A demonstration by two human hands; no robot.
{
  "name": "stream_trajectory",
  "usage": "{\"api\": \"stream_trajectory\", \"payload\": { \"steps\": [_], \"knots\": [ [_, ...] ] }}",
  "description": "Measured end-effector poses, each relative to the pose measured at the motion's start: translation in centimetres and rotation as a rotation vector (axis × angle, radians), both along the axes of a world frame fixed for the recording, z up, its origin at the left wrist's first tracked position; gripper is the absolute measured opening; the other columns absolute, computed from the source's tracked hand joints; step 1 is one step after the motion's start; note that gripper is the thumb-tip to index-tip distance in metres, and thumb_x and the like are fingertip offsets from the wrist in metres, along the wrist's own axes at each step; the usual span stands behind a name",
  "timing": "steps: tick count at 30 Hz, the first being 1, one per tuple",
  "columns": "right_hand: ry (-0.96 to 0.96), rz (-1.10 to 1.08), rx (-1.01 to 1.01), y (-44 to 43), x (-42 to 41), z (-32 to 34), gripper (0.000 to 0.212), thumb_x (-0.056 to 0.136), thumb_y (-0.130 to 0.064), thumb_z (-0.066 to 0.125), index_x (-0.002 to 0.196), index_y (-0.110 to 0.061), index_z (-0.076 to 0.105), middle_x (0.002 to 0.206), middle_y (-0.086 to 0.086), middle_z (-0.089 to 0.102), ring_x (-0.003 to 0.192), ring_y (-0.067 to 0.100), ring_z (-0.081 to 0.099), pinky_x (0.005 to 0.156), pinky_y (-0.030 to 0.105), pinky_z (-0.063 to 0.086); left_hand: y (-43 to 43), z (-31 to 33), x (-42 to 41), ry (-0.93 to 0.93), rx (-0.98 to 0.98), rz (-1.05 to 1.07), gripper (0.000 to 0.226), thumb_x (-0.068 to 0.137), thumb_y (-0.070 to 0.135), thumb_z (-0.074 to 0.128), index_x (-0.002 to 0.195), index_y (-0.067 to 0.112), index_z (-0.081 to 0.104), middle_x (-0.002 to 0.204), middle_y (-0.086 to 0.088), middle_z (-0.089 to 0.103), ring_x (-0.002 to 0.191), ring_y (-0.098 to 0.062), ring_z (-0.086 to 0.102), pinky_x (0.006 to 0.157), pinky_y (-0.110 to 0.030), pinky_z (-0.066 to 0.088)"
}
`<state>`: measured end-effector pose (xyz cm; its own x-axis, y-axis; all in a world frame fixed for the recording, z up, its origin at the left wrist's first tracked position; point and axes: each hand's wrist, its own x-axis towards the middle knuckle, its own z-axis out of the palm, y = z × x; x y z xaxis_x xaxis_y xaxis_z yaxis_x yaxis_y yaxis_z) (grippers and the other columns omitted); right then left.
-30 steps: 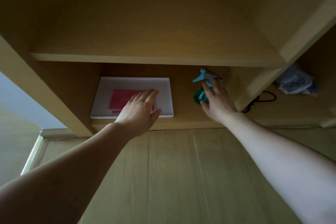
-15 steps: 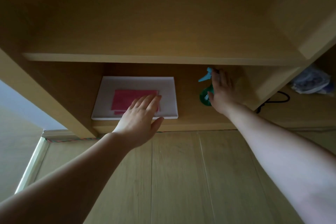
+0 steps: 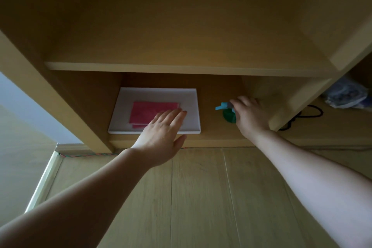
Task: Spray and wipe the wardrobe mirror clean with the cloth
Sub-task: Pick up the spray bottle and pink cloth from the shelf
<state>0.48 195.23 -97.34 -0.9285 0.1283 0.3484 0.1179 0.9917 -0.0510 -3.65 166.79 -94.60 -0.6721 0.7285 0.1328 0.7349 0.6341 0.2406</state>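
Note:
A folded pink cloth (image 3: 149, 112) lies on a flat white tray (image 3: 191, 104) in the bottom compartment of a wooden wardrobe. My left hand (image 3: 161, 135) reaches in with straight fingers, its fingertips at the cloth's right edge. To the right stands a green spray bottle (image 3: 228, 116) with a light blue trigger head. My right hand (image 3: 251, 115) curls round the bottle's neck and covers most of its right side. No mirror is in view.
A wooden shelf (image 3: 181, 68) runs just above both hands. A vertical partition (image 3: 298, 102) stands right of the bottle. Beyond it lie a black cable (image 3: 308, 112) and a crumpled plastic bag (image 3: 346, 96). Wood floor lies below, with a grey wall at left.
My right hand has closed its fingers round the spray bottle's neck. My left hand stays spread over the cloth's right edge. The view has tilted slightly.

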Motion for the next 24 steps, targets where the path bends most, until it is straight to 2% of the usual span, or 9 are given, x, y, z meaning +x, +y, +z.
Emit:
{"api": "stream_trajectory", "payload": {
  "steps": [5, 9, 11, 14, 17, 20, 24],
  "knots": [
    [0.095, 0.181, 0.017, -1.9, 1.8, 1.0, 0.037, 0.078, 0.004, 0.071, 0.114, -0.002, 0.065, 0.103, 0.016, 0.065, 0.089, 0.038, 0.063, 0.077, 0.048, 0.051, 0.0, 0.5, 0.4, 0.024, 0.010, -0.015, 0.066, 0.095, 0.039, 0.050, 0.150, 0.014, 0.025, 0.153, -0.007, 0.035, 0.141, -0.025, 0.029, 0.110, -0.027, 0.007],
    [0.166, 0.323, 0.006, -5.5, 2.8, 1.7, 0.033, 0.078, -0.001, 0.074, 0.110, -0.001, 0.068, 0.101, 0.013, 0.067, 0.088, 0.031, 0.061, 0.079, 0.036, 0.035, -0.2, 0.9, 0.8, 0.012, 0.046, -0.014, 0.066, 0.095, 0.042, 0.051, 0.150, 0.015, 0.027, 0.151, -0.006, 0.038, 0.139, -0.024, 0.033, 0.112, -0.031, 0.020],
    [0.184, 0.390, -0.017, -7.4, 3.1, 2.1, 0.032, 0.078, -0.003, 0.074, 0.110, -0.001, 0.068, 0.100, 0.013, 0.067, 0.090, 0.024, 0.055, 0.079, 0.035, 0.039, -0.4, 1.3, 1.1, 0.021, 0.070, -0.014, 0.065, 0.094, 0.042, 0.054, 0.148, 0.013, 0.032, 0.147, -0.007, 0.045, 0.135, -0.026, 0.040, 0.110, -0.034, 0.029],
    [0.160, 0.457, -0.075, -9.6, 3.4, 2.9, 0.027, 0.084, -0.007, 0.070, 0.111, -0.003, 0.067, 0.101, 0.011, 0.066, 0.090, 0.026, 0.061, 0.079, 0.040, 0.049, -0.7, 1.9, 1.4, 0.045, 0.113, -0.017, 0.059, 0.092, 0.039, 0.059, 0.141, 0.010, 0.043, 0.131, -0.009, 0.059, 0.121, -0.029, 0.054, 0.099, -0.038, 0.042],
    [0.130, 0.496, -0.099, -11.1, 3.5, 3.4, 0.023, 0.089, -0.010, 0.065, 0.112, -0.005, 0.066, 0.102, 0.008, 0.065, 0.089, 0.026, 0.062, 0.079, 0.037, 0.046, -1.1, 2.4, 1.6, 0.068, 0.176, -0.040, 0.044, 0.091, 0.032, 0.063, 0.127, 0.007, 0.056, 0.114, -0.008, 0.068, 0.103, -0.030, 0.064, 0.084, -0.035, 0.050],
    [0.137, 0.516, -0.118, -11.8, 3.4, 3.6, 0.022, 0.090, -0.010, 0.063, 0.111, -0.005, 0.067, 0.101, 0.007, 0.066, 0.089, 0.025, 0.062, 0.078, 0.036, 0.044, -1.5, 2.7, 1.8, 0.049, 0.237, -0.018, 0.026, 0.091, 0.026, 0.063, 0.109, 0.007, 0.062, 0.093, -0.007, 0.071, 0.081, -0.030, 0.067, 0.064, -0.028, 0.043],
    [0.120, 0.521, -0.188, -12.0, 3.2, 4.0, 0.023, 0.089, -0.014, 0.064, 0.109, -0.004, 0.068, 0.101, 0.007, 0.068, 0.090, 0.024, 0.063, 0.078, 0.036, 0.046, -2.1, 2.7, 1.7, -0.009, 0.232, 0.042, 0.026, 0.095, 0.033, 0.055, 0.101, 0.007, 0.057, 0.083, -0.005, 0.066, 0.064, -0.026, 0.060, 0.053, -0.027, 0.036]
  ]
}}
